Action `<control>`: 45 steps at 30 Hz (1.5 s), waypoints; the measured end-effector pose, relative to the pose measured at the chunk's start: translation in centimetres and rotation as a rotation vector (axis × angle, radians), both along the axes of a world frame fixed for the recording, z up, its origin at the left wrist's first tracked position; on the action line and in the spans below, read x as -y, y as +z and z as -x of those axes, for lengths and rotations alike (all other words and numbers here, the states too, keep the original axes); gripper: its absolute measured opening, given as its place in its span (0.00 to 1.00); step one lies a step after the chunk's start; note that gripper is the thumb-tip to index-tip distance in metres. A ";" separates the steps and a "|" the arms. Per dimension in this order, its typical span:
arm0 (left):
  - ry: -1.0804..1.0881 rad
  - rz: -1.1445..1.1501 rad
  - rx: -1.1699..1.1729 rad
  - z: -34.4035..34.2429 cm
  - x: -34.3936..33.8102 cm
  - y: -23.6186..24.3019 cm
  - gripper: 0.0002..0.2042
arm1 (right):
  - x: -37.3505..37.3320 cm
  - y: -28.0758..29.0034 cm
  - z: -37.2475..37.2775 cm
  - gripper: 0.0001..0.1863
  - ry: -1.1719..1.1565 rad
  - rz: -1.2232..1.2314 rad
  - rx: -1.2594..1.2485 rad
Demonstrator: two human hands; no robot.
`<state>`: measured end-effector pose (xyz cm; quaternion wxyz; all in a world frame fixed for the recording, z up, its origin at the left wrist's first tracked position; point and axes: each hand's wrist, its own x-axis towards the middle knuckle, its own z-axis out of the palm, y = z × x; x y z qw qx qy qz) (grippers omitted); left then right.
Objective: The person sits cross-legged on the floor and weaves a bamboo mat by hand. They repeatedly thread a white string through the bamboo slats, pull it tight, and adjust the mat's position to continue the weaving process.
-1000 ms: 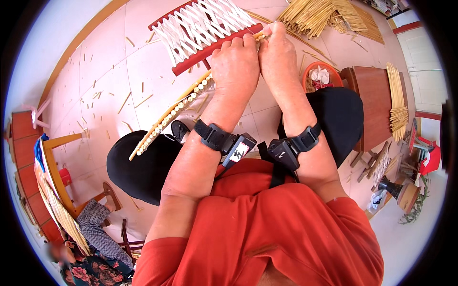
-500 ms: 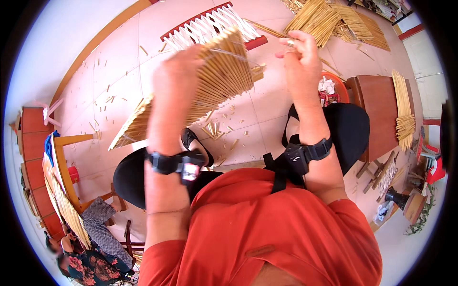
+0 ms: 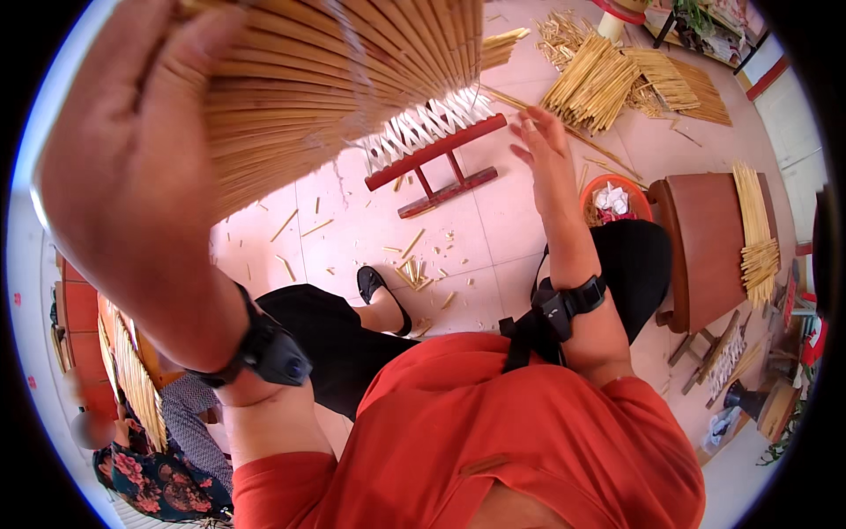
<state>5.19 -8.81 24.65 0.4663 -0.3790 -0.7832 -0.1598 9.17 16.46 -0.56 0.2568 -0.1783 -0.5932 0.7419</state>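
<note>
My left hand [image 3: 132,150] is raised high and close on the left, closed on the edge of a mat of straw stalks [image 3: 326,79]. The golden stalks lie side by side and fan out, with pale thread crossing them. Part of the mat runs out past the top of the picture. Free of the mat, my right hand [image 3: 546,150] hovers right of a red wooden frame [image 3: 441,152] laced with white cord. Its fingers are apart, and nothing shows in them.
Stalk bundles [image 3: 595,84] lie at the far right. An orange basket [image 3: 641,203] holding white scraps stands by my right knee. A brown bench [image 3: 718,247] carries more stalks [image 3: 755,225]. Cut stalk bits [image 3: 419,269] litter the floor. Another person [image 3: 159,480] sits at lower left.
The straw mat has risen toward me and to the upper left in my left hand, uncovering more of the red frame. My right hand has dropped slightly.
</note>
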 end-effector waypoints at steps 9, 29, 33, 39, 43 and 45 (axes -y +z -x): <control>-0.462 0.224 0.100 -1.4 -0.9 -18.5 0.17 | -2.1 -0.4 -1.3 0.41 0.491 0.814 -0.231; -0.363 -1.551 2.286 -4.2 3.2 -33.6 0.16 | -2.5 -10.8 -1.0 0.27 0.399 0.503 0.073; -0.335 -1.607 2.188 -4.8 2.6 -34.2 0.13 | -2.3 -10.4 -1.1 0.28 0.399 0.511 0.003; -0.338 -1.526 1.995 -2.2 2.3 -34.5 0.09 | -1.0 -10.3 0.4 0.28 0.373 0.550 -0.065; -0.328 -1.302 1.923 2.9 1.8 -36.9 0.10 | -0.5 -11.6 2.8 0.27 0.144 0.302 0.340; -0.328 -1.336 1.944 4.5 1.7 -38.0 0.10 | 0.9 -10.8 3.2 0.25 -0.125 -0.482 0.438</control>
